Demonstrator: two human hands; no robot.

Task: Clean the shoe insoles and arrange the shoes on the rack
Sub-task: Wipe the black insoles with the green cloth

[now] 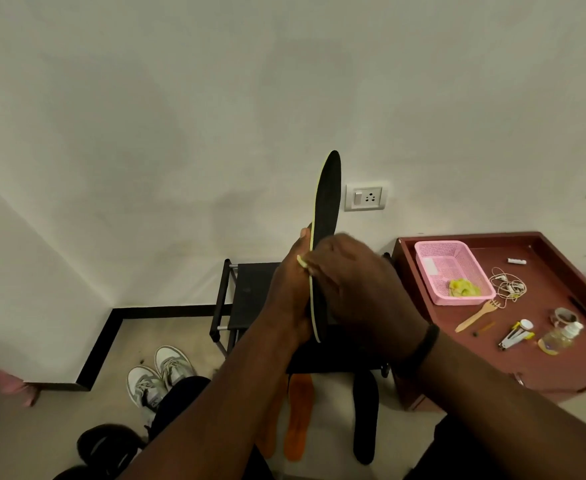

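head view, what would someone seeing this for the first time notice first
A black insole stands upright at the centre, held between both hands: the left hand behind it, the right hand rubbing its face. To the right, a pink basket sits on a red-brown table. Below, an orange insole lies on the floor, with grey-and-white sneakers to its left.

Above the fingertips (304, 233) of the left hand (289, 289) only the upright black insole (326, 202) rises, with bare wall to either side of it. Below both hands the black shoe rack (250, 296) blocks the way down. Left of the fingers the floor is open as far as the grey sneakers (160, 375). Right of the right hand (357, 282), the red-brown table (547, 368) is crowded: a pink basket (454, 271), a cable (507, 287), a wooden fork (478, 317), a bottle (561, 336). Beneath the forearms lie an orange insole (298, 420) and a black one (365, 417).
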